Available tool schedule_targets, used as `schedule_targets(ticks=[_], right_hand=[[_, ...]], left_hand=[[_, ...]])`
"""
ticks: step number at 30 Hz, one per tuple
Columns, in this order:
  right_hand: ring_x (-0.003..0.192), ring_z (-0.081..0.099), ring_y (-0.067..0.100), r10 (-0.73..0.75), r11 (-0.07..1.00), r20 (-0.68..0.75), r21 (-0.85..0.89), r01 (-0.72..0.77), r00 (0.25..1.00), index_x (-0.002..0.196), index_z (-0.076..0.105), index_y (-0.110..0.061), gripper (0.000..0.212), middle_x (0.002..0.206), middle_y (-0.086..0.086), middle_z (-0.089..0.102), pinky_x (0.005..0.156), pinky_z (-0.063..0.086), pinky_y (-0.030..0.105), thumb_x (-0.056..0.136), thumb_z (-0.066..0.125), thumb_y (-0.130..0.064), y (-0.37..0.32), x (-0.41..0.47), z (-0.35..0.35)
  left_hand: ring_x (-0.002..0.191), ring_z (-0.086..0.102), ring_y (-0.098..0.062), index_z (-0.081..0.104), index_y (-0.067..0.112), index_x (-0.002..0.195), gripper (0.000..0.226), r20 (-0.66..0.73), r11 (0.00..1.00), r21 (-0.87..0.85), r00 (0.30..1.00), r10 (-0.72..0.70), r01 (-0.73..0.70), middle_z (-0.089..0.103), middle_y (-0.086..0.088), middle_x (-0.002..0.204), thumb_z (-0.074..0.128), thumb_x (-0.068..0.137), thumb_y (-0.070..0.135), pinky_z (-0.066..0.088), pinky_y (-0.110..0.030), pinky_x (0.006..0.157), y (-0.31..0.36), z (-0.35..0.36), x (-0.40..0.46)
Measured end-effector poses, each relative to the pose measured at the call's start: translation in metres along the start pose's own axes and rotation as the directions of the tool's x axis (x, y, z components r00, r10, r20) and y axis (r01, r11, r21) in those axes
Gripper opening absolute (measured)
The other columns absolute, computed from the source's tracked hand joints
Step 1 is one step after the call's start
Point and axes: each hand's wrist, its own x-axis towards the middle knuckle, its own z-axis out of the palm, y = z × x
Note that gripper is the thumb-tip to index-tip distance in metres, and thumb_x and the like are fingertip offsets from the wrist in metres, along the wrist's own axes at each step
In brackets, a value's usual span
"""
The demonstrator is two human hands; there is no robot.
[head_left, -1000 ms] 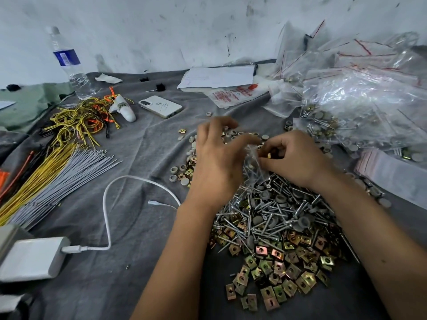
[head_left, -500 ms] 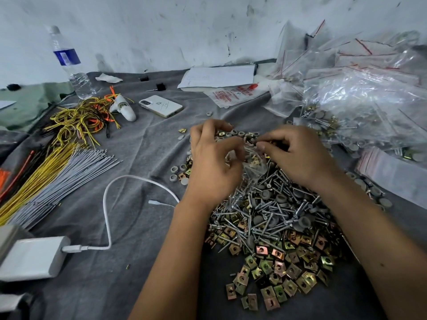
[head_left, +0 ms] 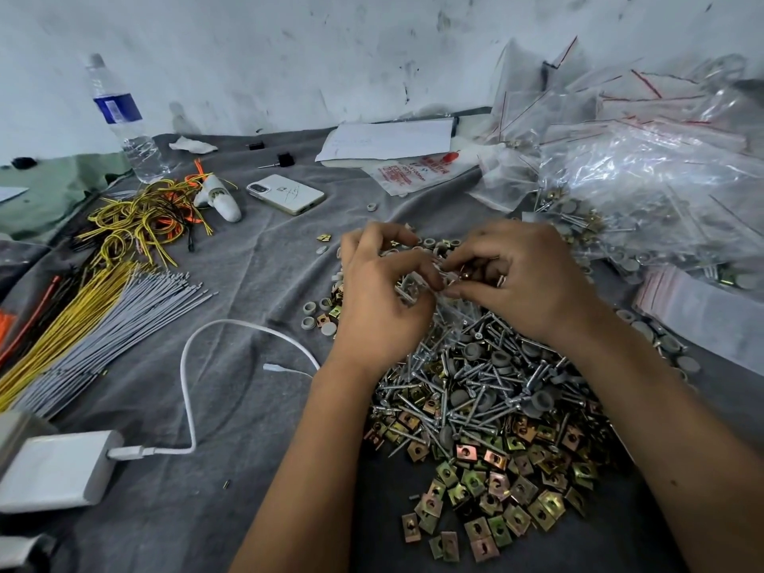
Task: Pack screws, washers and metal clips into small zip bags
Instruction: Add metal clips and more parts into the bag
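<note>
My left hand [head_left: 382,299] and my right hand [head_left: 521,279] meet over the far edge of a heap of silver screws [head_left: 488,378]. Between their fingertips they pinch the top of a small clear zip bag [head_left: 417,289] holding hardware; its lower part is hidden behind my left hand. Brass-coloured metal clips [head_left: 492,494] spread along the near side of the heap. Grey round washers [head_left: 316,316] lie scattered left of my left hand and beyond both hands.
A big mound of filled zip bags [head_left: 661,192] fills the right rear. Empty bags [head_left: 694,308] lie at the right. A phone [head_left: 285,193], bottle [head_left: 124,117], wire bundles [head_left: 99,299], charger [head_left: 53,469] and white cable [head_left: 194,390] occupy the left on the grey cloth [head_left: 256,279].
Both hands rose slightly and drew together at the bag's top. The bag, hanging open between them a second ago, is now bunched between the fingertips.
</note>
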Motion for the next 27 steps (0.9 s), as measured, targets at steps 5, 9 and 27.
schedule_targets(ticks=[5,9,27], right_hand=[[0.076,0.069,0.012,0.028,0.997,0.031,0.066,-0.03,0.999,0.102,0.079,-0.017,0.037,0.089,-0.005,0.071,0.068,0.062,0.038,0.069,0.092,-0.008,0.003,-0.001,0.002],[0.078,0.071,0.007,0.067,0.994,-0.106,0.093,-0.057,0.992,0.102,0.078,-0.017,0.029,0.09,-0.009,0.073,0.069,0.063,0.032,0.077,0.088,-0.009,0.005,-0.001,0.001],[0.109,0.062,0.032,0.396,0.851,0.112,-0.418,-0.318,0.912,0.116,0.073,-0.016,0.024,0.114,0.01,0.071,0.095,0.052,0.045,0.093,0.073,-0.023,0.046,0.012,0.005]], left_hand=[[0.116,0.039,-0.017,0.074,0.027,0.076,0.022,0.0,1.0,0.02,1.0,-0.01,0.01,0.055,0.007,0.115,0.079,0.073,0.005,0.033,-0.027,0.098,0.0,0.0,0.0],[0.116,0.041,-0.017,0.075,0.025,0.075,0.023,-0.005,1.0,0.016,1.0,-0.023,0.023,0.057,0.005,0.114,0.078,0.073,0.002,0.031,-0.023,0.098,0.001,-0.002,0.0],[0.114,0.045,-0.02,0.074,0.021,0.073,0.015,-0.015,0.998,-0.027,0.998,-0.062,0.061,0.06,0.005,0.109,0.066,0.069,0.009,0.035,-0.033,0.098,0.005,-0.003,0.0]])
